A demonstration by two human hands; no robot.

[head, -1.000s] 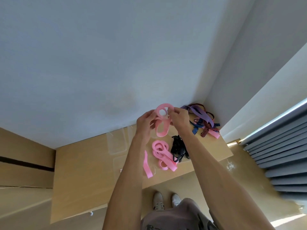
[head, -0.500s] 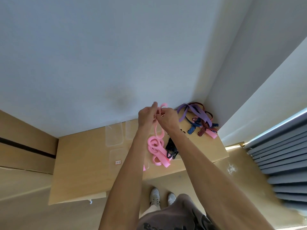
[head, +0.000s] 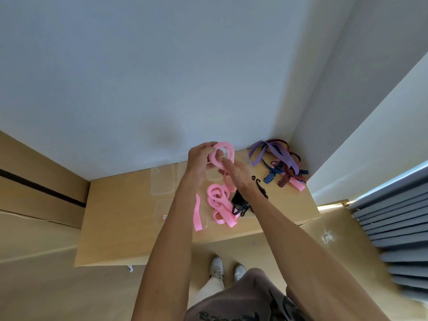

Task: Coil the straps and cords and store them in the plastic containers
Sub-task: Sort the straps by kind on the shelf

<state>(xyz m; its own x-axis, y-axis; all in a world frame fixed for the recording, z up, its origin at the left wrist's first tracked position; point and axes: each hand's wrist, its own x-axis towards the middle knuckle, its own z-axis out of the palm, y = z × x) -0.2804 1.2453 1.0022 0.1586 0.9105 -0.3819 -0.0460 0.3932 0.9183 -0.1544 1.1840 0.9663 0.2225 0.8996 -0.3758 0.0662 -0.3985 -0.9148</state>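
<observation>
Head cam: both arms stretched out over the desk point(head: 120, 218)'s back edge, left hand point(head: 199, 158) pinching a coiled loop of pink strap point(head: 223, 154), right hand point(head: 235, 171) fingers curled on it too. The rest trails down in loose pink loops near the front edge

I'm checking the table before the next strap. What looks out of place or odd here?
One pink strap hangs over the front edge of the table, so it could slip off. The hands hold a pink coil; nothing else stands out.
</observation>
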